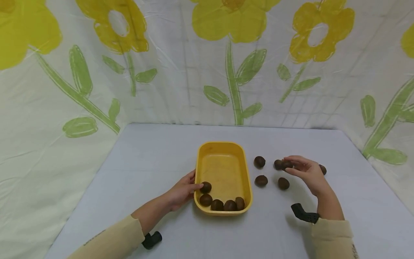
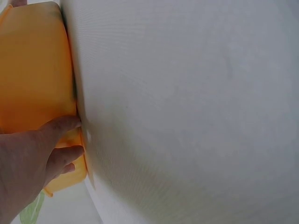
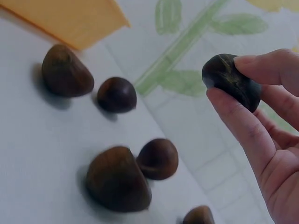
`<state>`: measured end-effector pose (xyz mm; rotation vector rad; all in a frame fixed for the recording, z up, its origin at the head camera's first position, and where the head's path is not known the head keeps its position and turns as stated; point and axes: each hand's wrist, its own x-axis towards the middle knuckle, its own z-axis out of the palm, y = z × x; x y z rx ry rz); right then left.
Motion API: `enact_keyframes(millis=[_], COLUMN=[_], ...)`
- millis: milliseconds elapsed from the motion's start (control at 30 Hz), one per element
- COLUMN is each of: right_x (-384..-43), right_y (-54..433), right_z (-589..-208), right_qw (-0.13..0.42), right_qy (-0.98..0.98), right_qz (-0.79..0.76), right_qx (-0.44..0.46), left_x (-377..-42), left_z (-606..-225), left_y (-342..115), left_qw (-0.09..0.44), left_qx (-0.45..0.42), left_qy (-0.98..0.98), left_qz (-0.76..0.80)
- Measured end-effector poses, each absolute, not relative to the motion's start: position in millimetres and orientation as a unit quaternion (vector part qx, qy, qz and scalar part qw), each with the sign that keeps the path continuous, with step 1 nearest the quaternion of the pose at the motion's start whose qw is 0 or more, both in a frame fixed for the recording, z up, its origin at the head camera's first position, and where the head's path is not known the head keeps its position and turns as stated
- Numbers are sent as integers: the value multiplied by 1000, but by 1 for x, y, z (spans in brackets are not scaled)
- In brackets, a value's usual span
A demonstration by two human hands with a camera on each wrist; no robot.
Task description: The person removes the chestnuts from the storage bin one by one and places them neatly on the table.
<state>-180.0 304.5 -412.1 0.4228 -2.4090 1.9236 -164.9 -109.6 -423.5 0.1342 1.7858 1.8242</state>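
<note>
My left hand (image 1: 182,193) holds the yellow plastic tray (image 1: 223,148) by its left side, thumb over the rim beside a chestnut (image 1: 207,187). In the left wrist view, fingers of that hand lie against the tray's outer wall (image 2: 35,60). Several brown chestnuts sit along the near end and near-left corner inside the tray. To the right of it, my right hand (image 1: 308,174) pinches one chestnut (image 3: 229,79) between thumb and fingertips, raised above the table in the right wrist view. Several loose chestnuts lie around and below it, among them a large one (image 3: 119,179).
A white-covered table (image 1: 155,151) bears everything. Loose chestnuts (image 1: 261,181) lie just right of the tray, and one (image 1: 322,169) is partly hidden behind my right hand. Behind the table hangs a white sheet (image 1: 174,90) painted with yellow flowers. Black devices (image 1: 304,214) sit at both wrists.
</note>
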Motion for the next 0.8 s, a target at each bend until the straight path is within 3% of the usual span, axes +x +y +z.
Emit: enact_keyframes(millis=[333, 800], right_x=[-162, -156], right_y=[338, 358], right_z=[-421, -443], right_qw=[49, 6], right_qy=[-805, -858], right_qz=[590, 512], right_qx=[42, 33], left_x=[-165, -163], left_z=[-421, -421], left_y=[-109, -109], left_qw=[289, 288], left_qx=[54, 54], left_qy=[673, 668], left_qz=[678, 684])
